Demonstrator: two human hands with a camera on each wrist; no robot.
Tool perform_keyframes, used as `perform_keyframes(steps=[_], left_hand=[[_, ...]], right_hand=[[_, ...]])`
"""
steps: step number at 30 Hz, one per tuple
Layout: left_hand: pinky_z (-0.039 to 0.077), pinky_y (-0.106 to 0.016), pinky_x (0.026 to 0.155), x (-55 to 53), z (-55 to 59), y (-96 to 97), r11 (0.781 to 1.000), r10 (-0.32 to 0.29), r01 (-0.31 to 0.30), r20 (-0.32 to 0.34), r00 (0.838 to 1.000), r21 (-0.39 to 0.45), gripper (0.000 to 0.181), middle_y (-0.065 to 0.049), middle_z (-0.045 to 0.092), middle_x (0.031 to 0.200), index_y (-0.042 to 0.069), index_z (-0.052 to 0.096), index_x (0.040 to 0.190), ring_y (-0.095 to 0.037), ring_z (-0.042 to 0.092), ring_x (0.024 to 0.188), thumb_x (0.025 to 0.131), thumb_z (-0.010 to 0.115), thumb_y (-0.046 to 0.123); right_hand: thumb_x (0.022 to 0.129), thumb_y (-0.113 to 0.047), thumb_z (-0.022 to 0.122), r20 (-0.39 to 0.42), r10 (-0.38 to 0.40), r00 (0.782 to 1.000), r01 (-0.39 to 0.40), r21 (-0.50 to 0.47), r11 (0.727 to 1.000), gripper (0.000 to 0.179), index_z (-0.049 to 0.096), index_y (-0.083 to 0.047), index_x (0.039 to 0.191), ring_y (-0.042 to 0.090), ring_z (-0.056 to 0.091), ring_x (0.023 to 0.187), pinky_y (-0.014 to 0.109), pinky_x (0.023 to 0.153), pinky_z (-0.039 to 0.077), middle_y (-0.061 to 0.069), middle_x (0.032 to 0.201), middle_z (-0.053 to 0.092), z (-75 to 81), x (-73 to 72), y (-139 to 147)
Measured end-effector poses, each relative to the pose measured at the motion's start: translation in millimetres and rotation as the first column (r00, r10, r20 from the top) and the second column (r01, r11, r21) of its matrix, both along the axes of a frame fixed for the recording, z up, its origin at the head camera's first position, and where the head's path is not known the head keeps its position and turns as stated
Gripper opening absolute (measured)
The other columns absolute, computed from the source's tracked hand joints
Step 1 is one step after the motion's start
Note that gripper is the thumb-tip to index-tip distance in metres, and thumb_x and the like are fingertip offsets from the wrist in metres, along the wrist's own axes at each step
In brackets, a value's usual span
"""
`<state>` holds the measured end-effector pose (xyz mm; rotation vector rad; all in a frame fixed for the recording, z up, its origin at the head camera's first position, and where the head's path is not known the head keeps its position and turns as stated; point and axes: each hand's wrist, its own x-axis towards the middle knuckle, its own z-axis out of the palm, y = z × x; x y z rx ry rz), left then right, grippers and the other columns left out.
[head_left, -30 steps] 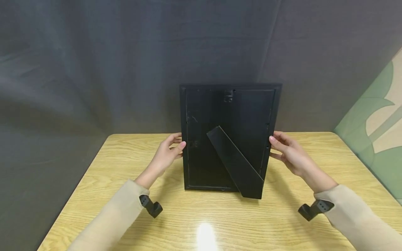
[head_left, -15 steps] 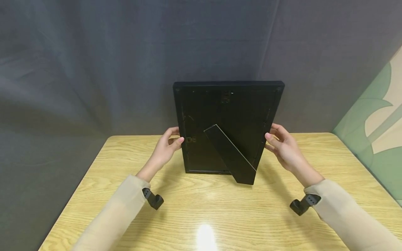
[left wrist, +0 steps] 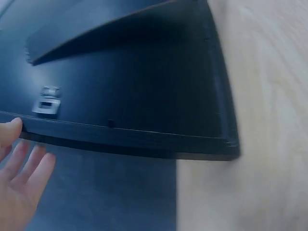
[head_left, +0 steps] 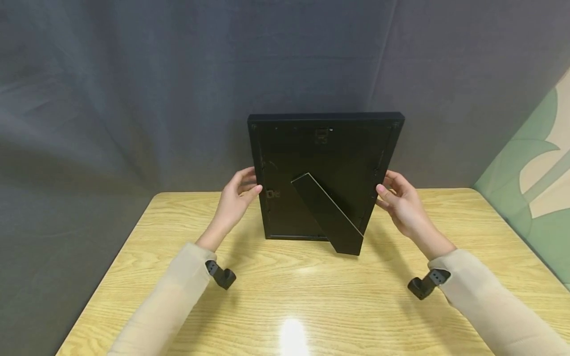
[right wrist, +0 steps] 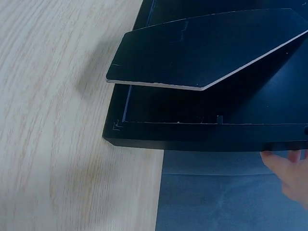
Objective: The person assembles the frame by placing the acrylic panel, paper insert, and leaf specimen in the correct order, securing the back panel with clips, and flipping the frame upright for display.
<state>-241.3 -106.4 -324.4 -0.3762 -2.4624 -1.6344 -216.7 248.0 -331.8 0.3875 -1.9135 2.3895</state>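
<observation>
A black picture frame (head_left: 285, 207) stands near the far edge of the table, its back towards me and its top leaning nearer. From its back panel a slanted easel leg (head_left: 329, 215) sticks out towards the lower right. My left hand (head_left: 233, 200) grips the left side, thumb at the near face and fingers behind the edge. On the opposite side my right hand (head_left: 403, 205) holds the frame the same way. A metal hanger (left wrist: 47, 101) shows by the left edge in the left wrist view. The frame's front is hidden.
The wood-grain table (head_left: 294, 296) extends under the frame and both forearms. Behind it hangs a dark grey curtain (head_left: 200, 89). A green leaf-patterned panel (head_left: 539, 173) borders the right side. Small black cameras sit at both wrists.
The picture frame has moved away from me towards the far edge, and its top has tipped nearer. Both hands have moved along with it, keeping their hold.
</observation>
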Motion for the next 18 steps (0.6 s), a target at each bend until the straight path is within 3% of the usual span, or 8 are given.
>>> perform_keyframes(steps=[3,5,7,10,12,14,16,18], left_hand=[[0.048,-0.044,0.102,2.0,14.6,1.8,0.997,0.065,-0.069,-0.16,0.985,-0.02,0.051,-0.016,0.053,0.134,0.008,0.042,0.142,-0.031,0.054,0.124,0.094,0.06,0.014],[0.045,-0.042,0.106,4.8,26.3,4.6,0.991,0.102,-0.126,-0.326,0.94,-0.052,0.05,-0.017,0.051,0.135,0.005,0.043,0.141,-0.03,0.051,0.126,0.094,0.059,0.014],[0.043,-0.042,0.107,7.8,38.6,8.2,0.973,0.121,-0.203,-0.509,0.852,-0.109,0.047,-0.018,0.049,0.136,0.003,0.045,0.139,-0.031,0.047,0.129,0.095,0.058,0.013],[0.039,-0.042,0.111,11.0,57.4,15.8,0.918,0.054,-0.327,-0.745,0.665,-0.225,0.043,-0.019,0.049,0.137,0.001,0.047,0.137,-0.033,0.045,0.13,0.096,0.057,0.012],[0.038,-0.043,0.112,10.8,67.9,21.8,0.852,-0.032,-0.424,-0.839,0.544,-0.307,0.043,-0.018,0.05,0.138,0.002,0.048,0.136,-0.034,0.045,0.13,0.096,0.057,0.012],[0.035,-0.044,0.114,10.2,76.9,28.0,0.77,-0.122,-0.512,-0.876,0.467,-0.38,0.045,-0.017,0.049,0.14,0.004,0.047,0.138,-0.034,0.044,0.132,0.096,0.058,0.017],[0.032,-0.046,0.116,9.1,83.1,33.7,0.687,-0.191,-0.57,-0.869,0.457,-0.45,0.051,-0.016,0.046,0.145,0.007,0.044,0.142,-0.032,0.042,0.135,0.095,0.059,0.024],[0.03,-0.047,0.117,7.9,86.5,38.0,0.619,-0.229,-0.596,-0.843,0.487,-0.512,0.059,-0.014,0.042,0.148,0.01,0.041,0.144,-0.031,0.039,0.137,0.093,0.06,0.033]], right_hand=[[0.095,-0.009,0.056,0.011,-0.001,1.0,0.001,-0.003,1.0,0.023,0.052,-0.022,0.114,0.001,0.056,0.097,0.015,0.081,0.054,-0.009,0.108,0.053,0.4,0.2,0.4],[0.095,-0.009,0.056,0.012,0.001,1.0,-0.001,-0.006,1.0,0.023,0.052,-0.022,0.114,0.001,0.057,0.097,0.015,0.081,0.054,-0.009,0.108,0.054,0.4,0.2,0.7],[0.095,-0.009,0.055,0.008,0.005,1.0,-0.005,-0.005,1.0,0.023,0.052,-0.022,0.114,0.001,0.057,0.097,0.016,0.081,0.054,-0.009,0.108,0.054,0.3,-0.2,1.0],[0.095,-0.008,0.055,-0.003,0.012,1.0,-0.012,-0.012,1.0,0.023,0.053,-0.022,0.114,0.001,0.058,0.097,0.016,0.081,0.054,-0.009,0.108,0.055,-0.2,-1.2,1.7],[0.095,-0.007,0.055,-0.009,0.014,1.0,-0.014,-0.016,1.0,0.023,0.053,-0.022,0.113,0.001,0.058,0.096,0.016,0.081,0.054,-0.009,0.107,0.055,-0.6,-1.7,2.2],[0.095,-0.007,0.055,-0.01,0.013,1.0,-0.014,-0.018,1.0,0.024,0.053,-0.022,0.114,0.001,0.058,0.096,0.016,0.081,0.054,-0.009,0.106,0.055,-1.4,-2.1,2.9],[0.095,-0.007,0.055,-0.004,0.009,1.0,-0.009,-0.019,1.0,0.024,0.052,-0.021,0.114,0.001,0.057,0.096,0.015,0.082,0.053,-0.009,0.107,0.055,-2.5,-2.0,3.7],[0.095,-0.01,0.055,0.01,-0.005,1.0,0.005,0.015,1.0,0.025,0.05,-0.021,0.117,0.0,0.055,0.099,0.013,0.084,0.052,-0.009,0.108,0.052,-3.7,-1.0,4.6]])
